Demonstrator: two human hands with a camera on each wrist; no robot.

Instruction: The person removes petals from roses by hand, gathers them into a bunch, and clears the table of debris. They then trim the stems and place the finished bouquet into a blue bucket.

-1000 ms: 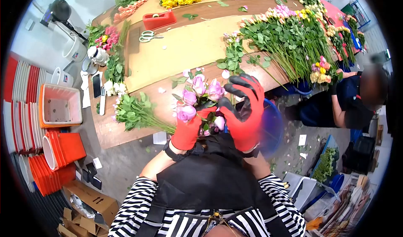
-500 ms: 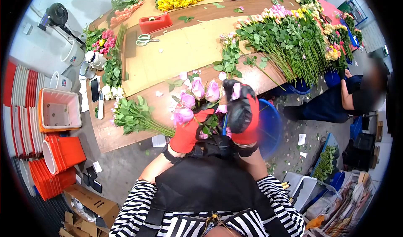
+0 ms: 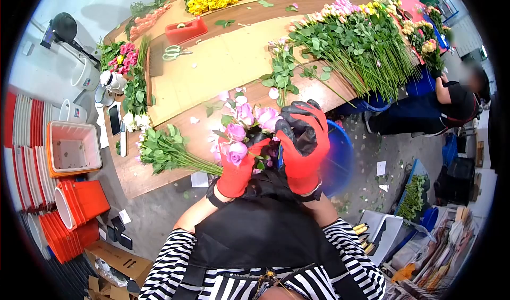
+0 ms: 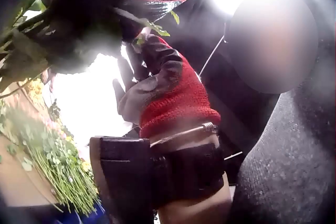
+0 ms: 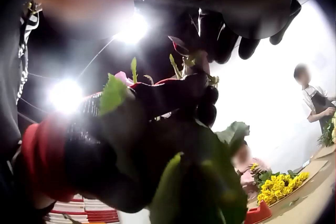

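Several pink-purple roses (image 3: 235,132) stand in a bunch at the table's near edge, their blooms facing up. My left hand (image 3: 236,170), in a red glove with black palm, grips the bunch just below the blooms; leaves and dark fingers crowd the right wrist view, where the left hand (image 5: 115,145) is large. Beside the rightmost rose (image 3: 268,119), my right hand (image 3: 304,146) is raised with its fingers loosely bent. In the left wrist view the right hand (image 4: 163,87) shows bent fingers; whether its fingertips touch a petal I cannot tell.
Leafy stems (image 3: 164,148) lie left of the bunch, a large pile of roses (image 3: 356,50) at the right. Green scissors (image 3: 175,53) and a red tape dispenser (image 3: 186,30) lie farther back. A blue bin (image 3: 340,159) stands beside my right hand; another person (image 3: 451,100) is at the right.
My right hand, closed around a pink petal or bloom half a second ago, has loosened its fingers beside the bunch. The left hand keeps its grip. The table view has shifted slightly left.
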